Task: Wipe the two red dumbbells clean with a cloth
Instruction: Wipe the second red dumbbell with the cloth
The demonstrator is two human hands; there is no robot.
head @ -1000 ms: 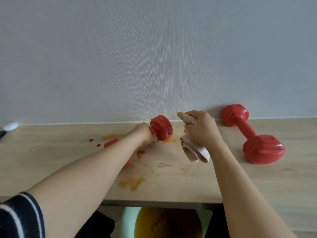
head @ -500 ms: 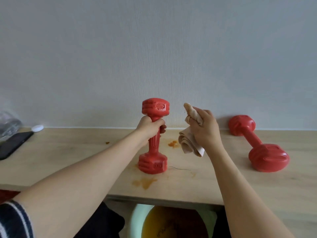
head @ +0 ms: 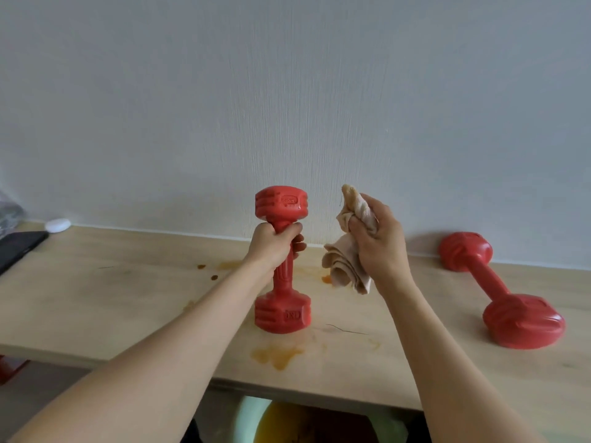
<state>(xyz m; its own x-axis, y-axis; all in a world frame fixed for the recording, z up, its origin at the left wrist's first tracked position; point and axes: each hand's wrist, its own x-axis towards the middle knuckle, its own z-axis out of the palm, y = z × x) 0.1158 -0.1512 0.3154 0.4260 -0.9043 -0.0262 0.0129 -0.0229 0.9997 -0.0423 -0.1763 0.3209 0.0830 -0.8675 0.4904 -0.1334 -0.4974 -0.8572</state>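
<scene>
Red dumbbell [head: 282,260] stands upright on the stained wooden table [head: 96,302] — left hand [head: 274,244] grips its handle. Right hand [head: 377,241] clutches a beige cloth [head: 343,266] just beside it. Second dumbbell [head: 499,289] lies at right — untouched.

Soft, even daylight fills the scene, slightly cool on the wall [head: 287,91]. Faint shadows fall behind the lying dumbbell [head: 499,292] and beyond the fingers [head: 295,241] gripping the upright dumbbell [head: 283,257]. Wide-angle distortion bends the table [head: 96,302] edge; corners blur slightly.
</scene>
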